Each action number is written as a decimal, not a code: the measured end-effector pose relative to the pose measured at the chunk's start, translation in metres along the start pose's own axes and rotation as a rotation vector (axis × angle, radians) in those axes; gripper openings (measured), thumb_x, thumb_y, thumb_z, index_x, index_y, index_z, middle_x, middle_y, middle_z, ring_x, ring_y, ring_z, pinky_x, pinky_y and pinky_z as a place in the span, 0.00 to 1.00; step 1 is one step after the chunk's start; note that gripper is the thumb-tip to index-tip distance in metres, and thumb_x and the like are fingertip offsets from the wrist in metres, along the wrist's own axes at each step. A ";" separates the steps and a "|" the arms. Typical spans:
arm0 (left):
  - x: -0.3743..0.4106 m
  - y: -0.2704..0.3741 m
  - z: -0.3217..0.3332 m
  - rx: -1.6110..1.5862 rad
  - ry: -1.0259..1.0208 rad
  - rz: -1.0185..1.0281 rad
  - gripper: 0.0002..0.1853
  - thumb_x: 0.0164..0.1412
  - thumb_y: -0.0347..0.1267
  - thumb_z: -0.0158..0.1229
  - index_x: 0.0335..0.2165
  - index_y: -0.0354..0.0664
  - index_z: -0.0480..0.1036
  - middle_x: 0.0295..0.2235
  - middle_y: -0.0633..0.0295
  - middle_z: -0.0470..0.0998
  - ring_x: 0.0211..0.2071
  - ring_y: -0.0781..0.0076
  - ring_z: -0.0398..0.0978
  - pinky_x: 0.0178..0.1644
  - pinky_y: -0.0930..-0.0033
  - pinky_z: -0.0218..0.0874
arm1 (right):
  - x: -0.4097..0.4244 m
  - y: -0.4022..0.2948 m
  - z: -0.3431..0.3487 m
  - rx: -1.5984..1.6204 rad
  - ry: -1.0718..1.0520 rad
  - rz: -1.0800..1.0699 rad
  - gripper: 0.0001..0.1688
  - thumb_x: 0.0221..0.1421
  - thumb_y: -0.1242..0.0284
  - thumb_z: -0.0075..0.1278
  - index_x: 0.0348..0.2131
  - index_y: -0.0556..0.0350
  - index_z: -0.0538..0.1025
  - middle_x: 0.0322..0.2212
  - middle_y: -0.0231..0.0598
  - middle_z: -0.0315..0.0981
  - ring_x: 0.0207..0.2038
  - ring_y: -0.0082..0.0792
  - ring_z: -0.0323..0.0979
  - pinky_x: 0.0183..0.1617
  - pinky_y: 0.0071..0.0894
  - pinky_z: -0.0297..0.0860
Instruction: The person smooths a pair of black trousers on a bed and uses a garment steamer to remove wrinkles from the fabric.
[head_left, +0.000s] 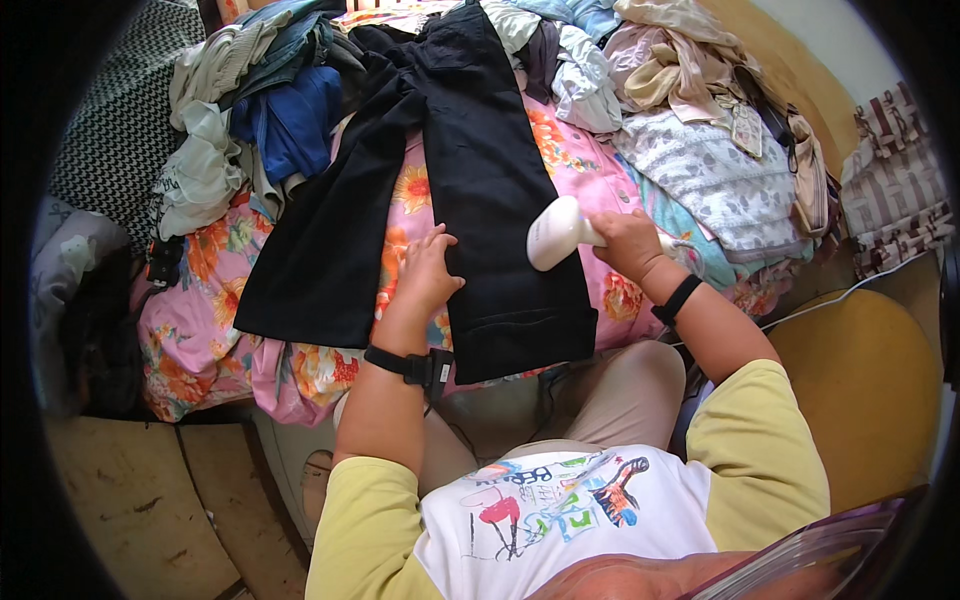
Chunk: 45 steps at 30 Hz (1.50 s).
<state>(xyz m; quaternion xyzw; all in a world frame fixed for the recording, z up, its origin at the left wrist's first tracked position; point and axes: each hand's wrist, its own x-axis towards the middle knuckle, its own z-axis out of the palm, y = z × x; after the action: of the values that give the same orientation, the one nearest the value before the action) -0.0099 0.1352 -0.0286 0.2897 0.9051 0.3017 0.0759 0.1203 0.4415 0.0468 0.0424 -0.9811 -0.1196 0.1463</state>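
Observation:
Black trousers (487, 180) lie spread on a pink floral cloth (607, 270), with the legs toward me and the waist at the far end. My right hand (626, 238) grips the handle of a white handheld garment steamer (556, 232). The steamer's head is over the lower part of the right-hand trouser leg; whether it touches the fabric is hard to tell. My left hand (429, 271) is at the inner edge of that same leg, fingers apart and thumb over the black fabric. It appears to grasp nothing.
Piled clothes, including a blue garment (289, 120), lie at the left. White and beige clothes (675, 75) and a patterned grey-white cloth (705, 180) are heaped at the right. A white cord (832, 296) runs right, above a round yellow-brown surface (862, 382).

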 end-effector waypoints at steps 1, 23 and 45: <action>0.001 -0.001 0.002 -0.004 0.006 0.004 0.33 0.41 0.30 0.69 0.49 0.48 0.67 0.62 0.66 0.57 0.62 0.57 0.54 0.64 0.56 0.46 | -0.003 0.006 0.001 -0.007 -0.007 0.012 0.19 0.40 0.68 0.59 0.36 0.43 0.72 0.27 0.31 0.75 0.29 0.35 0.75 0.36 0.40 0.63; 0.001 0.000 -0.002 0.000 0.007 -0.034 0.34 0.41 0.30 0.70 0.49 0.47 0.66 0.62 0.65 0.57 0.62 0.59 0.55 0.64 0.56 0.47 | -0.004 0.018 0.009 -0.007 -0.002 0.029 0.19 0.39 0.66 0.60 0.34 0.42 0.72 0.25 0.30 0.74 0.29 0.35 0.75 0.39 0.41 0.61; 0.023 -0.039 0.007 -0.271 0.119 -0.259 0.17 0.49 0.24 0.61 0.40 0.32 0.68 0.41 0.41 0.74 0.46 0.47 0.72 0.51 0.61 0.61 | -0.015 0.034 -0.009 -0.062 -0.074 0.104 0.18 0.39 0.67 0.58 0.35 0.44 0.73 0.28 0.32 0.75 0.31 0.37 0.75 0.37 0.41 0.62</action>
<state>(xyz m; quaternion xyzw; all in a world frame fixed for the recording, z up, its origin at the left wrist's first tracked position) -0.0455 0.1264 -0.0566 0.1396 0.8888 0.4251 0.0986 0.1358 0.4745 0.0598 -0.0173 -0.9825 -0.1438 0.1174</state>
